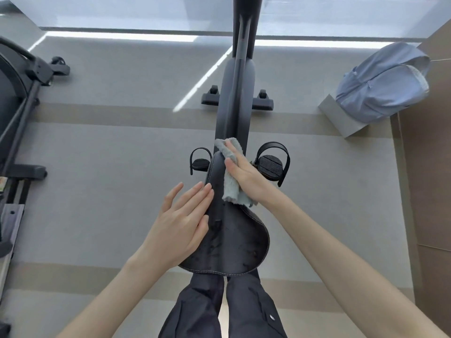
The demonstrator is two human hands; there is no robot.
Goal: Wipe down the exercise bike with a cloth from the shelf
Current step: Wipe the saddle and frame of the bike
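I look straight down on the black exercise bike. Its black saddle fills the middle and shows wet streaks on its wide rear part. A pale blue-grey cloth lies over the saddle's narrow nose. My right hand presses flat on the cloth with straight fingers. My left hand rests flat against the saddle's left side, fingers straight. Two black pedals with straps stick out on either side below the nose.
Another black exercise machine stands at the left edge. A light blue backpack sits on a grey block at the right, beside a brown wall. Grey carpet surrounds the bike. My dark trousers show below the saddle.
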